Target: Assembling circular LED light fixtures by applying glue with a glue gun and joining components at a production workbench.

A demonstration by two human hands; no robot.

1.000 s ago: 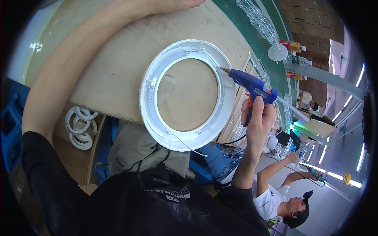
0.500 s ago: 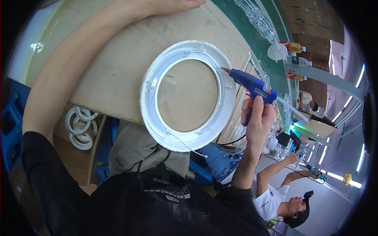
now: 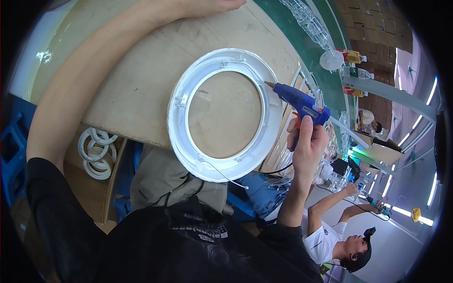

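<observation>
A white ring-shaped lamp frame [image 3: 177, 127] rests on the worktable with its hollow side up. Thin wires are fixed along its channel, and one loose lead [image 3: 222, 175] hangs over the near rim to a small white connector. My right hand [image 3: 309, 144] grips a blue hot glue gun [image 3: 297, 98], fingers around its handle by the orange trigger. Its nozzle points left at the ring's right inner side, by the wire; whether it touches cannot be made out. A glue stick sticks out behind. My left hand [image 3: 205, 5] is at the top edge, its fingers mostly cut off.
White rings [image 3: 96, 155] lie in a cardboard box [image 3: 89, 198] below the table at left. Clear plastic packaging [image 3: 309, 23] and bottles [image 3: 351, 56] stand beyond the green surface. At right, a co-worker [image 3: 325, 236] in a white shirt holds up a tool. Blue stools [image 3: 14, 160] are at left.
The glue gun and my right hand have shifted very slightly left. The ring and my left arm stay where they were.
</observation>
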